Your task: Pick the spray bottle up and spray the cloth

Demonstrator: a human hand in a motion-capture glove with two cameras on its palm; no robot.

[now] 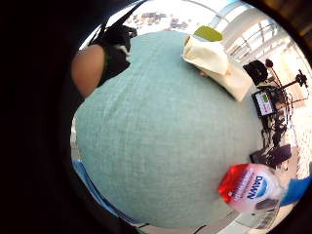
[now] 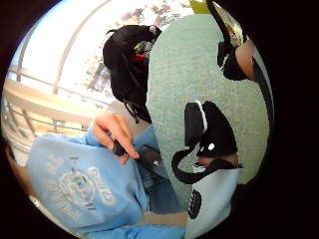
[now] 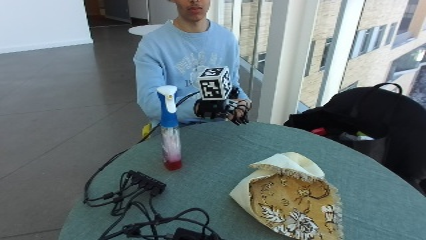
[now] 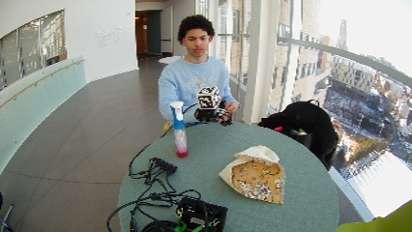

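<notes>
At the near edge of the round worktop the gloved right hand hovers with loosely curled fingers, holding nothing. The spray bottle stands upright on its thumb side, a short way further in. The folded cloth lies well apart, nothing between.

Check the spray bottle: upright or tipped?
Upright: the spray bottle stands on its base on the table, nozzle on top, untouched.
</notes>
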